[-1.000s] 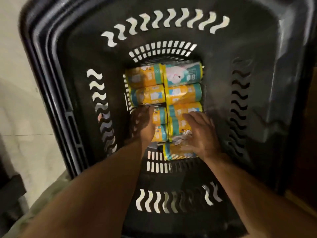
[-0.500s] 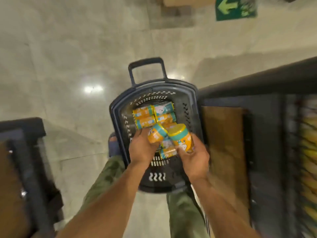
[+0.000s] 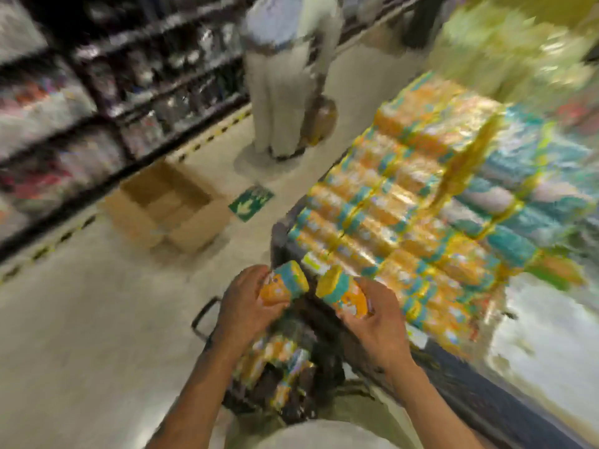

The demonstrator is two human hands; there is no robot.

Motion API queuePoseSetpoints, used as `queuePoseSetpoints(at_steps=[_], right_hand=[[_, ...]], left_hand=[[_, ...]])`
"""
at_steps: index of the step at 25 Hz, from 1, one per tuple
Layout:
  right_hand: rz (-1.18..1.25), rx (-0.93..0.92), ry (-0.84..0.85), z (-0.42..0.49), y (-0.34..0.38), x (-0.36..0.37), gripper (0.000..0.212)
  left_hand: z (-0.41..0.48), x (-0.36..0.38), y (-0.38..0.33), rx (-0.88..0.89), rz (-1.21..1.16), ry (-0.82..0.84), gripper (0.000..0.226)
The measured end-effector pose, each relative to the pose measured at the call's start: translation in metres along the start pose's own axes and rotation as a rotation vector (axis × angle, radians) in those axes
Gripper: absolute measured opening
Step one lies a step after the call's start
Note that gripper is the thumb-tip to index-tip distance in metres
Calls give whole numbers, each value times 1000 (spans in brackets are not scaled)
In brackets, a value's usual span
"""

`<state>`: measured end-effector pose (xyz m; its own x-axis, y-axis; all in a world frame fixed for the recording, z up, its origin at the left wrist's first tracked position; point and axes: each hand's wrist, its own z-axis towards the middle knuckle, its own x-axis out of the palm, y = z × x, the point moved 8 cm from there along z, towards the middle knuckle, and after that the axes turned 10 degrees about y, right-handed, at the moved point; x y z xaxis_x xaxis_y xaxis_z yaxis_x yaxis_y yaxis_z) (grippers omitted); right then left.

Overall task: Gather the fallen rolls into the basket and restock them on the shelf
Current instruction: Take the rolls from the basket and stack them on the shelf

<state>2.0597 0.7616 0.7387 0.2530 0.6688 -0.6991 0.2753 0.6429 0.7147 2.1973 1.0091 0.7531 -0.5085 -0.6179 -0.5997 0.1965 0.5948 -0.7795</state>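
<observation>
Rolls are leaving the basket at last: half a second back I was lifting two of them just clear of the black slotted plastic basket with the view pointing straight down, and now I am swinging the view up toward the shelf of stacked orange-and-teal packs. So I am judging that gathering is done and restocking is beginning. My left grip is wrapping round one short cylindrical roll in orange wrap with a teal band, and my right grip is clamping a second roll of the same kind. Both rolls are tilting with their yellow ends pointing up and away, near each other but apart, hovering above the basket and just short of the shelf's front row. More rolls are lying in the basket below my wrists, so I am expecting several more trips. The wrapping is looking glossy and slick, though motion blur is smearing the print. Farther down the aisle an open brown cardboard box and a green arrow sign are sitting on the pale floor, and a person in light clothes is standing beyond them.
</observation>
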Motion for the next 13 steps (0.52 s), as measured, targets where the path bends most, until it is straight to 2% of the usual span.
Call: queuePoseSetpoints(at_steps=[3,6,10,13], right_hand=[[-13,-42,-228,22,9,-93,64],[-85,26,-337,68,-9,-169,64],[-90,184,-262,163,-58,-225,69],[-154,146,-248,243,-87,-241,69]], left_hand=[[63,-9,-102,176,72,102,67],[140,6,-196,374,196,160,64],[271,37,-267,453,269,199,67],[372,70,-292,502,373,264,65]])
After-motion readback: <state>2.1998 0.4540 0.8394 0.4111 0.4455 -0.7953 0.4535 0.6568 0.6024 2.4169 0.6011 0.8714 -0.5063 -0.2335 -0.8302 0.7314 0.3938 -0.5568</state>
